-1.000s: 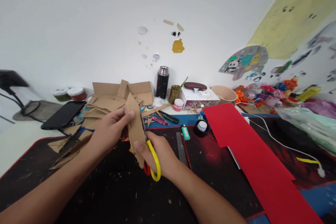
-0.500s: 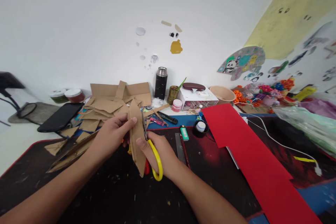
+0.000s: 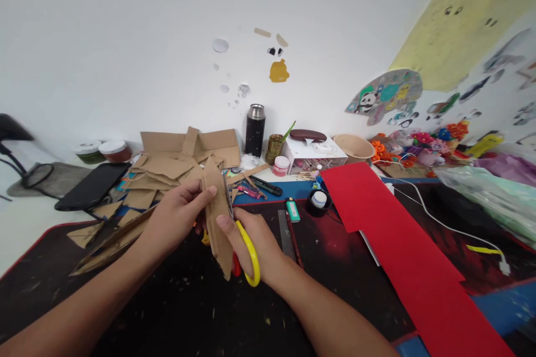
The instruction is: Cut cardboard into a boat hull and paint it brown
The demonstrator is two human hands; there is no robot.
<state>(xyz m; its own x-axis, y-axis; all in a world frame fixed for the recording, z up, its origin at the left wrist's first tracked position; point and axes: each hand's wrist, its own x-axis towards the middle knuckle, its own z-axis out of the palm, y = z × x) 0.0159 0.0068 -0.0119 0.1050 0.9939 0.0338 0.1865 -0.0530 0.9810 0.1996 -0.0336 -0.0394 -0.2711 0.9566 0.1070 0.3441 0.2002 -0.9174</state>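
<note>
My left hand (image 3: 187, 204) pinches a long, pointed piece of brown cardboard (image 3: 216, 209) by its left edge, thumb on the face turned to me. The piece stands tilted above the black mat, its tip toward the wall. Closed around a pair of scissors (image 3: 252, 256) with yellow and red handles, my right hand (image 3: 251, 240) is against the right side of the cardboard. The scissors' blades run along that right edge, partly hidden by the cardboard. My right thumb touches the face of the cardboard. Fingers behind the piece are mostly hidden.
Cardboard scraps (image 3: 163, 170) pile up behind my left hand, with a phone (image 3: 92, 186) left of them. A black flask (image 3: 255, 131) stands by the wall. Red card (image 3: 389, 228) covers the right side. A ruler (image 3: 287, 234), a lighter (image 3: 292, 210) and a utility knife (image 3: 266, 185) lie nearer the middle.
The view has shifted slightly. The cardboard is turned a little and its lower tip sits slightly further right. Both hands keep their holds, and the scissors stay at the right edge.
</note>
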